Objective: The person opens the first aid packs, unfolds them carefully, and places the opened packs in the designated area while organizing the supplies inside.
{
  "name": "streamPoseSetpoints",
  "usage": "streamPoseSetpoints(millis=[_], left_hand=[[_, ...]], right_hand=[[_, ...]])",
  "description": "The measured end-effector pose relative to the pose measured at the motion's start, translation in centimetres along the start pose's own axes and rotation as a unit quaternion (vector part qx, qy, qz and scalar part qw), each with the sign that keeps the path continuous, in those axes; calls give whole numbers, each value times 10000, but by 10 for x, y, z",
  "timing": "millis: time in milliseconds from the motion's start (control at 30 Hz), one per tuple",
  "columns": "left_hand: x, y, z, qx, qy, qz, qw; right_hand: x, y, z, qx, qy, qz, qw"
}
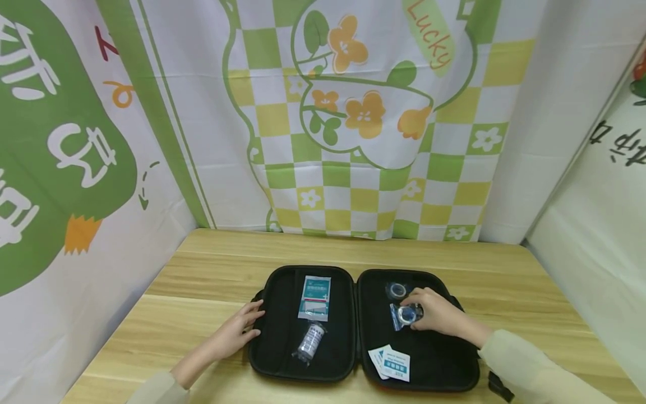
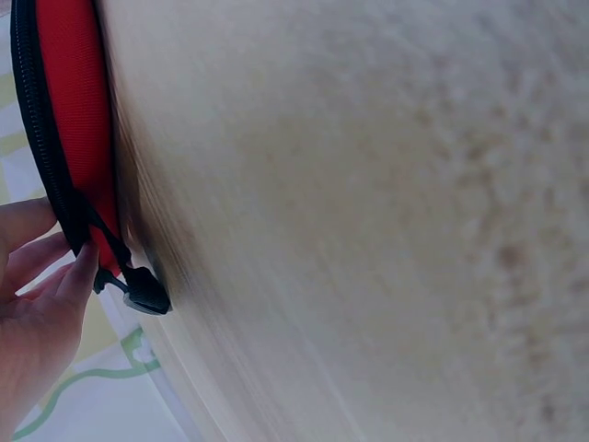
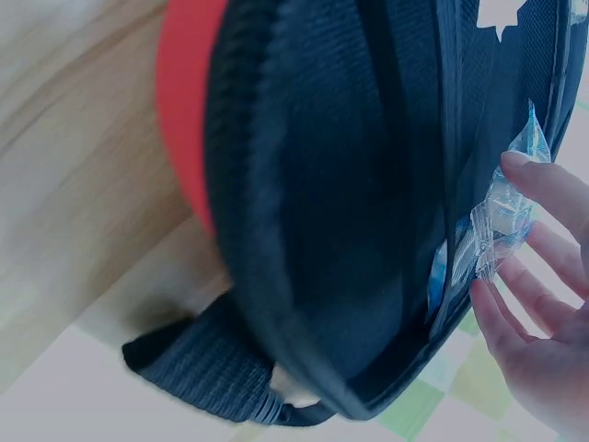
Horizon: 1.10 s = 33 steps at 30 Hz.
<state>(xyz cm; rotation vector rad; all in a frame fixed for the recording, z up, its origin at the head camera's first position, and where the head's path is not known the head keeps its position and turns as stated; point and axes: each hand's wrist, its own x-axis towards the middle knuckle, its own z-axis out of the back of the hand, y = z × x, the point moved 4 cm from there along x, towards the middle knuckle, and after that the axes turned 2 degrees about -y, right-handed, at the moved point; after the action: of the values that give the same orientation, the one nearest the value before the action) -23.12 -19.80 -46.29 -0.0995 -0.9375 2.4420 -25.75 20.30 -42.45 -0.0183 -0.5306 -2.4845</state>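
An unfolded black zip case [image 1: 304,271] with a red outer shell [image 2: 75,83] lies on the table. My left hand [image 1: 236,332] touches its left edge with fairly straight fingers, beside the zip and a black strap end [image 2: 145,291]. Over the right half, my right hand [image 1: 431,310] pinches a small roll in clear and blue wrapping [image 1: 406,315] between thumb and fingers. Just behind that roll lies another wrapped ring-shaped roll [image 1: 397,290]. Nearer the front sit white-and-blue paper sachets [image 1: 396,365], overlapping each other.
In the case's left half lie a teal-and-white flat packet [image 1: 315,297] and a wrapped bandage roll [image 1: 310,341]. A black strap [image 1: 499,387] sticks out at the right front. Printed curtains [image 1: 353,196] hang behind the wooden table [image 1: 232,247].
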Motion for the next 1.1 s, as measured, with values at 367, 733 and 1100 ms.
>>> streamPoseSetpoints(millis=[367,733,1100], left_hand=[[-1,0,0,-72,0,22,10000],[-1,1,0,-104,-31,1,9999],[-1,3,-1,-88,-85,15,9999]], right_hand=[[-12,-18,10,-54,-96,-143,9998],[-20,-29,24,-209,-151,-131,9996],[-24,-36,27,-544,43,-259,9982]])
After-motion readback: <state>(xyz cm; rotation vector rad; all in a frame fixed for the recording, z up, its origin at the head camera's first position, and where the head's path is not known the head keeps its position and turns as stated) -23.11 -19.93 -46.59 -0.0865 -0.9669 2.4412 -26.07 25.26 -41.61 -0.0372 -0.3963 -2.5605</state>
